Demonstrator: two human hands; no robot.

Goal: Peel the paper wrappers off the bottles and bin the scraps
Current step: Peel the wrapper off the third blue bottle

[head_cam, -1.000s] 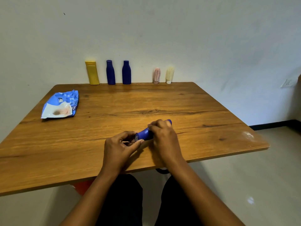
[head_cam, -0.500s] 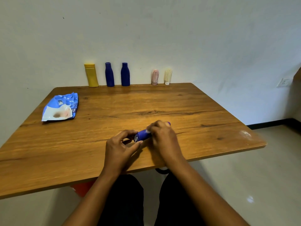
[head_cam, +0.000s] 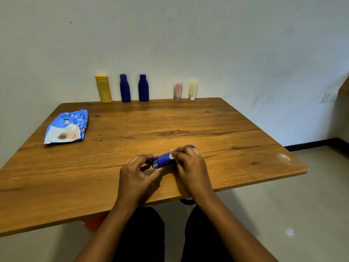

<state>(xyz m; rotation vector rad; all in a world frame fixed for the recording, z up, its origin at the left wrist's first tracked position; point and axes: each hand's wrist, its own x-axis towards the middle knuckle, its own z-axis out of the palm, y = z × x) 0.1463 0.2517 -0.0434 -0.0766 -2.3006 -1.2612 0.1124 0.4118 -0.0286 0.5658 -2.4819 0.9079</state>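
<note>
Now | left hand [head_cam: 136,173] fingers grasping blue bottle [head_cam: 164,160] | right hand [head_cam: 190,167] fingers pinching white scrap [head_cam: 172,155]

A wooden table [head_cam: 188,120] carries all items. Beyond the hands, along its far edge against the wall, stand a yellow bottle [head_cam: 103,89], two dark blue bottles [head_cam: 125,88] [head_cam: 143,87], a pink ribbed bottle [head_cam: 178,91] and a cream ribbed bottle [head_cam: 193,90], all upright. A blue and white pouch [head_cam: 66,127] lies flat far to the left of the left hand [head_cam: 137,178], well apart from it.
</note>
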